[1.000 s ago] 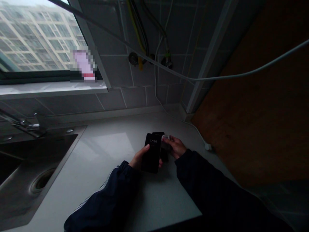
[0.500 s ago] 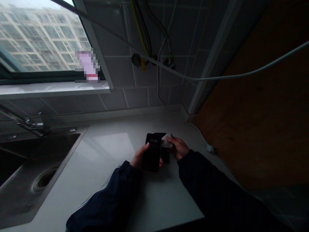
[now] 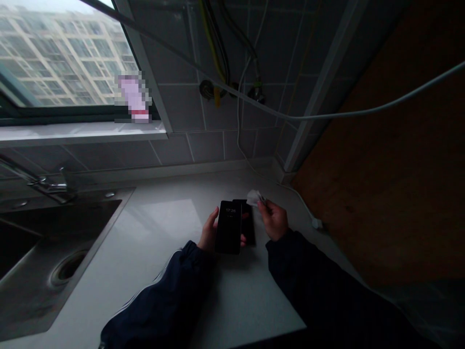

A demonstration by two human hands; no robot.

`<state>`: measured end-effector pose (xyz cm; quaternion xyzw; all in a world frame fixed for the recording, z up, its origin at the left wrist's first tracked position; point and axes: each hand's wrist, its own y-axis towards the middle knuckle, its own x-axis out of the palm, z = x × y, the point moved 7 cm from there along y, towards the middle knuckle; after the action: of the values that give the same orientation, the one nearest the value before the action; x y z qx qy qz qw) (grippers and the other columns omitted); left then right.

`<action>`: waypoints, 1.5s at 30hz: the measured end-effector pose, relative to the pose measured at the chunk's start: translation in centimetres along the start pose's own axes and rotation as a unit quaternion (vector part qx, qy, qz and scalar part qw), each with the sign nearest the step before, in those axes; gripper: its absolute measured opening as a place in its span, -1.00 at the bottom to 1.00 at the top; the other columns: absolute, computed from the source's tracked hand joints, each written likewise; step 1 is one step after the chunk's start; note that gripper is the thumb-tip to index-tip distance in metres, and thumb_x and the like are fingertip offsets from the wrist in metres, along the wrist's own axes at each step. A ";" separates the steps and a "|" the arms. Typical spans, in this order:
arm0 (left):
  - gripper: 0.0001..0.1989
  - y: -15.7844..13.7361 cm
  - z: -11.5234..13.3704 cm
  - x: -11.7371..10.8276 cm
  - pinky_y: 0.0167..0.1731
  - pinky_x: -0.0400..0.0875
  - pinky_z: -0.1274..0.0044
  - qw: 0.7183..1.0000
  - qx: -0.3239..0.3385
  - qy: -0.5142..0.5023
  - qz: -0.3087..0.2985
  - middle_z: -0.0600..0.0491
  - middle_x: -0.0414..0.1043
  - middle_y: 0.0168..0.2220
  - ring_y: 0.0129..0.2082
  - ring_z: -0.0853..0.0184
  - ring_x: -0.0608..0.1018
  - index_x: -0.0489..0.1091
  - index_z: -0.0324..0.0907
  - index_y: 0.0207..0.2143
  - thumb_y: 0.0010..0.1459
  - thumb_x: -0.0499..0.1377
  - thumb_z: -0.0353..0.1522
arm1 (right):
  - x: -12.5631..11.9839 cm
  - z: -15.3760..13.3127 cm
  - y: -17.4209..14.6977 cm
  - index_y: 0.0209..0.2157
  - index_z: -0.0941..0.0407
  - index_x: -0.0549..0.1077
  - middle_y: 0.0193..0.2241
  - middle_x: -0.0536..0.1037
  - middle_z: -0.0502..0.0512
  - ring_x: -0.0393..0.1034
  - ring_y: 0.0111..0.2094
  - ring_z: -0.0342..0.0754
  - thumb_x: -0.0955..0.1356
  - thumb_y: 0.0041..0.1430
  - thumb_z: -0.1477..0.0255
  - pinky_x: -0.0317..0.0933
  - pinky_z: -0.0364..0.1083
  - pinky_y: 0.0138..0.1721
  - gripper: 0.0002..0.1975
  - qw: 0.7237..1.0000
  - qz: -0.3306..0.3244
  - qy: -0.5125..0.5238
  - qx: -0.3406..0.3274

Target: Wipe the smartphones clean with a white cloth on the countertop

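Note:
A dark smartphone (image 3: 228,230), its screen reading 17:26, rests in my left hand (image 3: 209,230). The fingers wrap behind it, with the thumb along its left edge and fingertips showing at the right edge. Behind and to the right of the phone lies a flat black object (image 3: 249,228) on the counter, partly covered; its kind is unclear. My right hand (image 3: 275,219) pinches a crumpled white tissue or cloth (image 3: 254,197), held just above the black object's upper right corner and apart from the phone.
The white countertop (image 3: 160,252) runs under both hands. At left is a steel sink (image 3: 39,295) with a faucet (image 3: 47,186). A white cable (image 3: 319,117) hangs across the view, and a plug (image 3: 317,223) lies by the wooden panel (image 3: 392,194) at right.
My right hand has moved away from the phone with the white tissue or cloth, up and slightly right. My left thumb has shifted from the screen to the phone's edge.

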<state>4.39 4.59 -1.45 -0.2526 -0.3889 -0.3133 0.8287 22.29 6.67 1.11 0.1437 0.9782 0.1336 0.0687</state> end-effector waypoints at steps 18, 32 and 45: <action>-0.24 0.5 -0.2 -2.4 -0.07 0.50 0.31 0.980 0.020 -0.078 0.183 -0.29 0.63 -0.21 -0.20 0.03 0.68 0.39 -0.48 0.14 0.35 -0.08 0.05 | 7.5 -3.1 -7.5 0.37 0.17 0.17 0.36 0.22 0.32 -0.02 0.43 0.19 0.17 0.40 0.00 -0.24 0.44 0.36 -0.29 0.797 -0.371 -0.327 -0.346; -0.25 0.4 -0.4 -0.4 0.07 0.41 0.30 0.991 0.010 -0.080 0.110 -0.25 0.60 -0.07 -0.06 0.03 0.65 0.32 -0.36 0.28 0.37 -0.12 0.05 | 6.4 -2.3 -5.2 0.39 0.18 0.14 0.37 0.17 0.34 -0.02 0.42 0.28 0.18 0.40 0.02 -0.11 0.50 0.30 -0.28 0.835 -0.293 -0.343 -0.313; -0.27 0.5 -0.4 -0.4 0.13 0.36 0.30 0.988 0.019 -0.074 0.136 -0.25 0.60 -0.06 0.01 0.01 0.61 0.31 -0.37 0.28 0.37 -0.09 0.03 | 6.5 -2.5 -5.0 0.38 0.21 0.16 0.37 0.16 0.35 -0.02 0.42 0.29 0.16 0.44 0.10 -0.03 0.47 0.30 -0.35 0.835 -0.270 -0.371 -0.305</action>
<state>4.71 4.77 -2.12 -0.3099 -0.4167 -0.1710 0.8373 14.36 3.37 1.43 -0.1157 0.7891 0.3376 0.4999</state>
